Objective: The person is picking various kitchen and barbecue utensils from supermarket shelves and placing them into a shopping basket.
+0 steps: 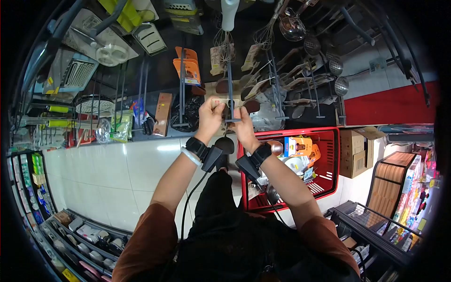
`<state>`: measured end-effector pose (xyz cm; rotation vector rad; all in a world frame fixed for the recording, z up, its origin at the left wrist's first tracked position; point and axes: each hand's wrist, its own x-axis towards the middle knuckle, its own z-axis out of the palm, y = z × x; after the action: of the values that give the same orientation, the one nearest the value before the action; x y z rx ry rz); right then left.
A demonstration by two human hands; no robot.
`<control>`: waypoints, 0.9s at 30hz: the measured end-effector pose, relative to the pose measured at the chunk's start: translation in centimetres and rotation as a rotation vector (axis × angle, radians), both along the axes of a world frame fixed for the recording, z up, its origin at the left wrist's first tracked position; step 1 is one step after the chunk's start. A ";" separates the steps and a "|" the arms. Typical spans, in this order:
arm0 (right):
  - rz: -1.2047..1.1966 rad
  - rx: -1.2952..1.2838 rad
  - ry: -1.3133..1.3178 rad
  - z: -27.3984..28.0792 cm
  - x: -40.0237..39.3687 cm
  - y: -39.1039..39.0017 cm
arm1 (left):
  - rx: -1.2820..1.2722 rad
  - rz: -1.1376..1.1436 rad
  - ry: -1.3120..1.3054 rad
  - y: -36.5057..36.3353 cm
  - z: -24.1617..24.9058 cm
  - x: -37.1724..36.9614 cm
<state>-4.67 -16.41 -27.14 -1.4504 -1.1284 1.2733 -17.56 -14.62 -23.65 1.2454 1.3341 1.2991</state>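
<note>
Both hands meet at a metal display hook that juts out from the shelf wall. My left hand pinches the left side of a pale cardboard tag at the hook's end. On the other side, my right hand has thumb and fingers closed on the tag's right edge. Below the hands hangs a kitchen utensil with a dark, rounded head, its upper handle mostly hidden between them. Whisks hang on hooks farther up.
A red shopping basket stands at right, holding orange-carded packages and other goods. Beside it sits a cardboard box. Slotted ladles and graters hang along the wall. Metal hooks protrude on both sides of my hands.
</note>
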 end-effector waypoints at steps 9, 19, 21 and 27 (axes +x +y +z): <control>-0.028 0.239 -0.464 4.5 -0.1 1.9 | 0.013 0.194 0.046 3.8 -1.2 1.4; 0.165 0.069 -0.255 5.8 3.0 -6.4 | 0.008 0.282 0.107 4.4 -2.2 0.9; 0.130 0.010 -0.281 6.2 5.6 -9.7 | -0.003 0.236 0.007 2.7 -3.2 1.6; -0.034 -0.342 -0.676 5.5 17.1 -22.1 | -0.289 0.113 0.096 -5.4 -4.6 0.6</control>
<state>12.41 -38.53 -21.63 -2.2514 -1.3400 1.0006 -16.91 -20.02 -28.29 1.0553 1.6168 1.0856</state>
